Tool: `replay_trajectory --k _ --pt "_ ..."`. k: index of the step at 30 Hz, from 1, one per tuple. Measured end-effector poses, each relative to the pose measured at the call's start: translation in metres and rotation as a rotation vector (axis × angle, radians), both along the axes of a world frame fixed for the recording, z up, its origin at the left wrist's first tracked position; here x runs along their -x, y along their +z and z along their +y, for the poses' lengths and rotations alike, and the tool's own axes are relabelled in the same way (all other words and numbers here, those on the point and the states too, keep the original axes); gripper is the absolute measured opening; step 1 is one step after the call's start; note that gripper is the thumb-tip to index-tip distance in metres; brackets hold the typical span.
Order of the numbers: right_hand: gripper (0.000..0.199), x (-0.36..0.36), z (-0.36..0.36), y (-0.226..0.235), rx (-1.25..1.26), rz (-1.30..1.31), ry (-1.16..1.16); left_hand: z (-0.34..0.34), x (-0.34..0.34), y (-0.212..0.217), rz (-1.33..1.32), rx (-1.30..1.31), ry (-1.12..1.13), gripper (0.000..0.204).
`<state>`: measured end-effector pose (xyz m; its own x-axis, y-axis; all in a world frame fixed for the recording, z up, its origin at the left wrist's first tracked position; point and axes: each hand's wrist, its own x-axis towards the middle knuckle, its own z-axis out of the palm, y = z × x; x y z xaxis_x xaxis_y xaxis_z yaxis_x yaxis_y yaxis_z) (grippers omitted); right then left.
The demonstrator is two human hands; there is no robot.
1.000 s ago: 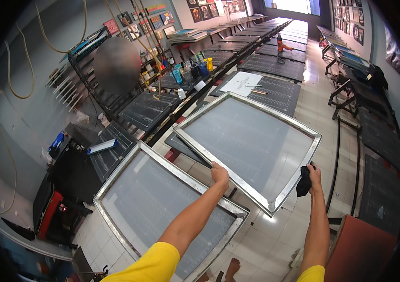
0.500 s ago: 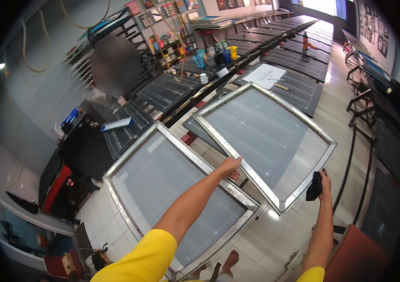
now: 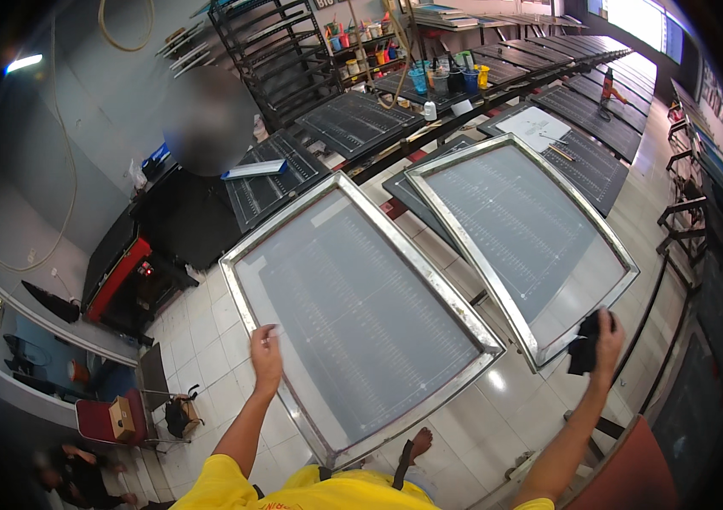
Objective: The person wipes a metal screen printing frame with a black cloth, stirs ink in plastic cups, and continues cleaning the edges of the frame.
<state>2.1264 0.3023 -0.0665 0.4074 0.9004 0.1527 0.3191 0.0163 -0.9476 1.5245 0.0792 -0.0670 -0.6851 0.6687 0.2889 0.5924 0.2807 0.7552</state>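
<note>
Two silk-screen printing frames with silvery metal rims and grey mesh are before me, a left screen frame and a right screen frame. My left hand is at the left screen frame's left rim with its fingers curled together. I cannot make out what is between those fingers, the rim or something small. In my right hand is a crumpled black cloth, held beside the near right corner of the right screen frame. Faint pale lines of a pattern show on both meshes.
A long row of black print tables runs to the far right. A blue-edged squeegee lies on one, coloured tubs and white paper on others. A red chair stands at left. A person, blurred, is at the far left.
My left hand has let go of the right screen frame's left rim and moved left to the left screen frame's outer rim. The right hand keeps the black cloth. The view has shifted.
</note>
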Motion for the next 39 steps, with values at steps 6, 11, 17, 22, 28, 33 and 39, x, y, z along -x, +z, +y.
replay_trajectory --k 6,11,17,22,28,33,39 --pt "0.038 0.185 0.013 0.006 -0.022 -0.238 0.395 -0.078 0.049 -0.083 -0.455 -0.060 0.359 0.048" --pt "0.051 0.242 0.031 -0.016 0.178 -0.716 0.391 -0.074 0.003 -0.076 -1.017 -0.077 0.224 0.061" --pt "0.054 0.257 0.061 -0.040 0.242 -0.775 0.534 -0.070 0.002 -0.116 -0.999 -0.236 0.208 0.053" --pt "0.052 0.256 0.075 -0.053 0.429 -0.528 0.524 -0.063 -0.006 -0.116 -0.910 -0.272 0.329 0.047" --pt "0.054 0.251 0.047 -0.034 0.512 -0.408 0.473 -0.076 0.005 -0.103 -0.812 -0.163 0.269 0.047" --pt "0.053 0.267 0.007 -0.001 0.474 -0.339 0.508 -0.092 0.037 -0.076 -0.691 -0.252 0.240 0.046" --pt "0.055 0.287 -0.054 0.039 0.362 -0.283 0.526 -0.104 0.096 -0.028 -0.470 -0.241 0.178 0.047"
